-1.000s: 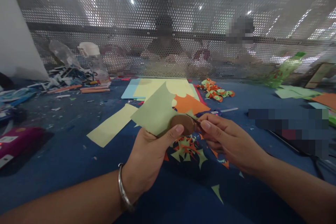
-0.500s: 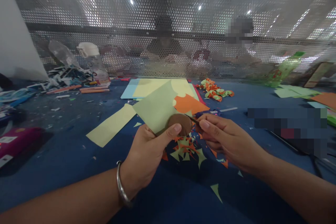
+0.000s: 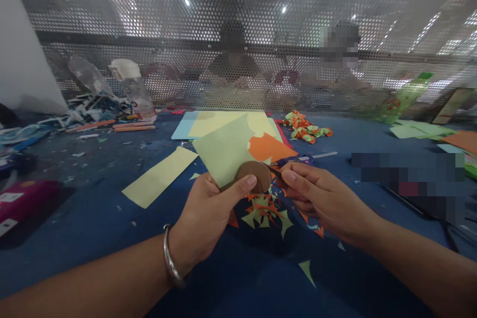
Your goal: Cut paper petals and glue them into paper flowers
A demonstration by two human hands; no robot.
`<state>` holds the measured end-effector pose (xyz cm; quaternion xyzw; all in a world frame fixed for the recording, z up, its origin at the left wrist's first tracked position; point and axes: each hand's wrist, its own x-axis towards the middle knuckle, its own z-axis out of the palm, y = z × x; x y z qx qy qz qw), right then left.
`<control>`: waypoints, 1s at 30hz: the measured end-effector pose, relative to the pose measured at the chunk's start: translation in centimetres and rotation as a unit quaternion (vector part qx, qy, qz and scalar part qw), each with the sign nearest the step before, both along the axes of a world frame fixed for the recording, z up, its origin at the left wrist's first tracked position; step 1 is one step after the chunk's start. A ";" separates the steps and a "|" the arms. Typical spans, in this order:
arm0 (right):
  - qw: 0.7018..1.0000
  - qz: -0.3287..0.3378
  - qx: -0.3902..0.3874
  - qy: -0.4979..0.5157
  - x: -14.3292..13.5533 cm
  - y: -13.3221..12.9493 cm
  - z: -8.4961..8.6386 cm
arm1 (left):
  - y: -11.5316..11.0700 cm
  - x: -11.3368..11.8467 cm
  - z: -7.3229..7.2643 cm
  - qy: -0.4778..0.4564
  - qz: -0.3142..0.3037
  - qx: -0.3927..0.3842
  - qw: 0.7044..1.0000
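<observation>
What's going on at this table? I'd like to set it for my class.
A person's left hand pinches a brown disc against pale green paper. The right hand holds a thin dark tool, probably scissors, at the disc's edge. Green and orange offcuts lie below; farther back sits a pile of orange and green pieces.

The left hand (image 3: 208, 213) pinched a brown disc (image 3: 261, 176) against green paper (image 3: 227, 151); right of the disc, the right hand (image 3: 328, 196) gripped a dark blade (image 3: 275, 171). Scraps (image 3: 263, 203) lay below the disc, an orange sheet (image 3: 270, 148) beyond it, a pale strip (image 3: 158, 177) to its left.
</observation>
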<state>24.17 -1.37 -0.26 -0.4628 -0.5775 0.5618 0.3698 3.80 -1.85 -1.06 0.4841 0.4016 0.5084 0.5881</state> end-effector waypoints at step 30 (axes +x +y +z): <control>0.989 -0.036 0.134 -0.041 -0.5 -0.3 0.4 | 0.5 0.0 0.0 0.023 -0.071 0.034 0.997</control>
